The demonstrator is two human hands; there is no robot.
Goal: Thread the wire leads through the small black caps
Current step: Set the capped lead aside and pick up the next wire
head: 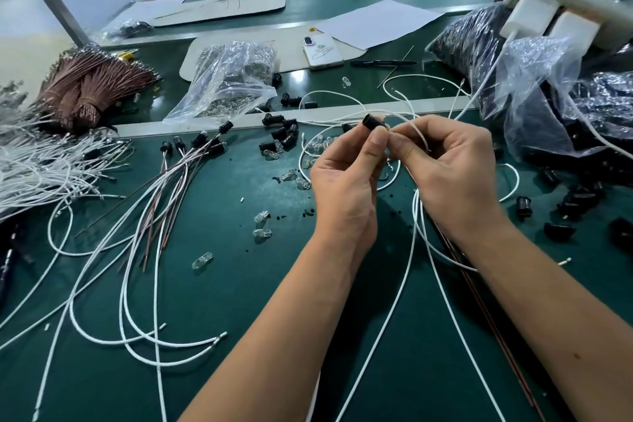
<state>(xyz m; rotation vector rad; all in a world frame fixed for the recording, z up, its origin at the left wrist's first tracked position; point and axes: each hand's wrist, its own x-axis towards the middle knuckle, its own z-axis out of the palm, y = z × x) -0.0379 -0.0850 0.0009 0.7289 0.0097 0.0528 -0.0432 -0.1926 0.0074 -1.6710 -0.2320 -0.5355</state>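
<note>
At frame centre, the left hand (346, 178) pinches a small black plastic cap (372, 122); the right hand (452, 168) pinches a thin white wire lead (416, 128) beside it.

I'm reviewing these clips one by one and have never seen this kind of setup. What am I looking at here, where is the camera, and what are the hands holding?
There is no machine: a person works with bare hands, filmed by one camera worn on the head, looking down. The left hand pinches a small black cap. The right hand pinches a white wire right beside the cap. On the green table lie loose white wires, finished capped leads, small clear bulbs, spare black caps and plastic bags of parts.
</note>
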